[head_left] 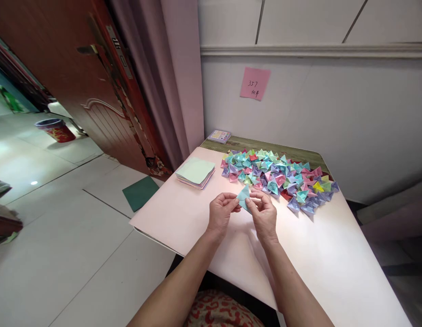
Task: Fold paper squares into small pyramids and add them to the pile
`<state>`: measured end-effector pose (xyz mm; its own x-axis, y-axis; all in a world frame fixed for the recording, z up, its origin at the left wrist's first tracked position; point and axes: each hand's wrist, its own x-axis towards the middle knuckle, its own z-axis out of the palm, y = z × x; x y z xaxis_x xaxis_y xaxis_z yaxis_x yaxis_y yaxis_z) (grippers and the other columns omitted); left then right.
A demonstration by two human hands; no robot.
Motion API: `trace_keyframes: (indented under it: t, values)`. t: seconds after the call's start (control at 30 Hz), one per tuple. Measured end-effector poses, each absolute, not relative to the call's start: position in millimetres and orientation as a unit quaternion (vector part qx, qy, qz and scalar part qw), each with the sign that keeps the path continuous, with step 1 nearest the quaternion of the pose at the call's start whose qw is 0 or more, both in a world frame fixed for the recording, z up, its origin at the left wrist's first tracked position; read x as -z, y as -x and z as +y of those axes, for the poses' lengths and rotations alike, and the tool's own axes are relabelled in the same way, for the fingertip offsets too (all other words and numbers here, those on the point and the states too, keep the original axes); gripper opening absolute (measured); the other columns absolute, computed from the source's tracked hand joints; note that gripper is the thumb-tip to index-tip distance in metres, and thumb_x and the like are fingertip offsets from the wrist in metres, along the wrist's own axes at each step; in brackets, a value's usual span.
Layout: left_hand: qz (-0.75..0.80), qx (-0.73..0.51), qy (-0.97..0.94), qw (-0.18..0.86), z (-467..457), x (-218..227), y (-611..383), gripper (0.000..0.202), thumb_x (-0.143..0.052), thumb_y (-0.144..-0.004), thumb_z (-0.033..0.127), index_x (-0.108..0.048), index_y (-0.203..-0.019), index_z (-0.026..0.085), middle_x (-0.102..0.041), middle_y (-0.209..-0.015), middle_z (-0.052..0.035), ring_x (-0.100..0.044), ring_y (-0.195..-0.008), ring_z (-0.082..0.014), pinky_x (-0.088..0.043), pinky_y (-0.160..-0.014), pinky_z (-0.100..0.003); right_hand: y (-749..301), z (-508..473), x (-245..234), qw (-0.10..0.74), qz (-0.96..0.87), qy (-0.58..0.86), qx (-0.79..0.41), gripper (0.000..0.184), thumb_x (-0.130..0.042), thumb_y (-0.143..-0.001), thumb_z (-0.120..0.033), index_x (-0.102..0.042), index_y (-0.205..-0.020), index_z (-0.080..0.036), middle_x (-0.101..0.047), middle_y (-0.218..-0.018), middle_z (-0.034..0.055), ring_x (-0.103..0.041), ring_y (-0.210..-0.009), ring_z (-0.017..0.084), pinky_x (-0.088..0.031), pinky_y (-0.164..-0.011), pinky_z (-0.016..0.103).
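A small light-blue folded paper piece (244, 195) is held just above the pale pink table top (183, 213), pinched from both sides. My left hand (221, 213) grips its left edge with fingers curled. Its right and lower edge is pinched by my right hand (265, 215), fingers closed. Behind the hands lies a wide heap of folded paper shapes (279, 177) in blue, pink, purple, green and yellow. A stack of flat square paper sheets (196, 172), green on top, lies to the left of the heap.
A small printed pack (219, 136) sits at the table's far edge by the wall. A pink note (255, 83) is stuck on the wall. A green sheet (140, 192) lies on the tiled floor beside a brown door (71, 68) and a curtain (170, 77). A red bin (56, 129) stands far left.
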<state>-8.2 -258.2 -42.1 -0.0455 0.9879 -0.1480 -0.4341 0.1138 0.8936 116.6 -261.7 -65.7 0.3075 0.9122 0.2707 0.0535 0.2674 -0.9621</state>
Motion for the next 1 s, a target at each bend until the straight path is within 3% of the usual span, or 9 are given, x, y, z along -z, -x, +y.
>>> trace_keyframes:
  t: [0.13, 0.33, 0.63, 0.8, 0.9, 1.0]
  values:
    - [0.423, -0.586, -0.315, 0.615, -265, 38, 14, 0.031, -0.082, -0.064, 0.027, -0.063, -0.083, 0.012, -0.069, -0.063, -0.0025, -0.066, -0.058, -0.014, -0.056, -0.063, -0.028, -104, -271, 59, 0.617, -0.539, 0.539, -0.195, 0.025, -0.064, -0.085, -0.035, -0.07, -0.104, -0.02, -0.063, -0.116, 0.0111, -0.069, -0.088, 0.02, -0.059, -0.068, 0.032]
    - [0.41, -0.575, -0.272, 0.654, -272, 35, 21, 0.036, -0.084, -0.061, 0.024, -0.063, -0.086, 0.011, -0.07, -0.067, -0.0039, -0.069, -0.062, -0.0161, -0.057, -0.064, -0.027, -91, -283, 56, 0.549, -0.615, 0.559, 0.087, 0.028, -0.058, -0.09, -0.023, -0.068, -0.116, -0.024, -0.068, -0.115, 0.0087, -0.067, -0.101, 0.022, -0.057, -0.084, 0.034]
    - [0.356, -0.555, -0.225, 0.717, -280, 26, 26, 0.034, -0.084, -0.061, 0.022, -0.064, -0.086, 0.011, -0.071, -0.068, -0.0054, -0.069, -0.062, -0.015, -0.058, -0.065, -0.026, -93, -291, 47, 0.501, -0.654, 0.525, 0.211, 0.035, -0.064, -0.087, -0.016, -0.066, -0.12, -0.029, -0.069, -0.118, 0.0048, -0.069, -0.098, 0.02, -0.054, -0.086, 0.03]
    - [0.333, -0.562, -0.256, 0.712, -287, 22, 27, 0.034, -0.084, -0.063, 0.029, -0.065, -0.085, 0.012, -0.071, -0.073, -0.0045, -0.068, -0.063, -0.0147, -0.057, -0.068, -0.028, -92, -298, 38, 0.525, -0.658, 0.524, 0.128, 0.025, -0.062, -0.088, -0.02, -0.071, -0.108, -0.031, -0.07, -0.114, 0.0043, -0.067, -0.101, 0.022, -0.051, -0.093, 0.036]
    - [0.352, -0.567, -0.321, 0.672, -289, 23, 29, 0.033, -0.083, -0.064, 0.034, -0.066, -0.082, 0.012, -0.07, -0.07, -0.0036, -0.066, -0.061, -0.0138, -0.056, -0.067, -0.029, -91, -300, 26, 0.572, -0.628, 0.527, -0.022, 0.014, -0.064, -0.085, -0.029, -0.072, -0.096, -0.027, -0.069, -0.111, 0.0072, -0.064, -0.105, 0.026, -0.051, -0.093, 0.042]
    - [0.388, -0.562, -0.386, 0.62, -289, 24, 31, 0.032, -0.082, -0.065, 0.038, -0.066, -0.078, 0.013, -0.069, -0.066, -0.0028, -0.065, -0.06, -0.0138, -0.055, -0.064, -0.028, -97, -299, 15, 0.577, -0.603, 0.508, -0.211, 0.019, -0.066, -0.082, -0.039, -0.07, -0.09, -0.022, -0.069, -0.103, 0.008, -0.064, -0.1, 0.026, -0.054, -0.085, 0.041]
